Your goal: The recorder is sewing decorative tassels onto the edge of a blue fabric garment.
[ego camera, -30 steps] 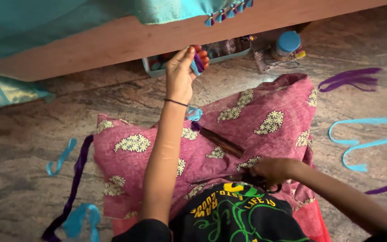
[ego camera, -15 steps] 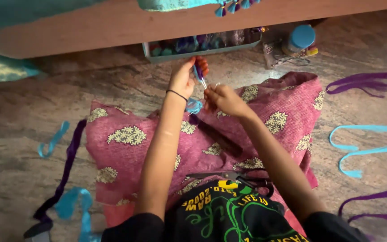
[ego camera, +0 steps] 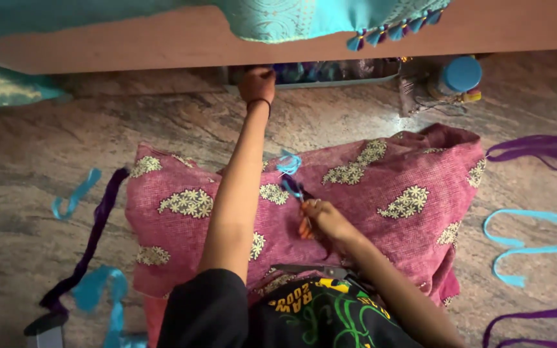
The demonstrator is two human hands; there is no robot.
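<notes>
My left hand (ego camera: 257,84) stretches far forward to the rim of a shallow tray (ego camera: 330,78) of coloured bits under a wooden bed frame (ego camera: 130,40). Its fingers are curled, and what they hold is hidden. My right hand (ego camera: 322,219) rests on a pink cloth with pale flower patches (ego camera: 388,187) spread on the floor before me. It pinches a small blue and purple thread piece (ego camera: 291,185). A loop of light blue thread (ego camera: 289,162) lies just beyond it. Dark scissors (ego camera: 309,270) lie near my lap.
A blue-lidded jar (ego camera: 459,74) stands right of the tray. Teal ribbons (ego camera: 530,248) and purple strips (ego camera: 536,148) lie on the stone floor at right; a teal ribbon (ego camera: 75,193) and a purple strip (ego camera: 91,238) at left. Teal cloth with tassels (ego camera: 381,35) hangs from the frame.
Both hands met over the cloth half a second ago. My left hand has since reached forward to the tray, and my right hand has drawn back toward me with the thread piece.
</notes>
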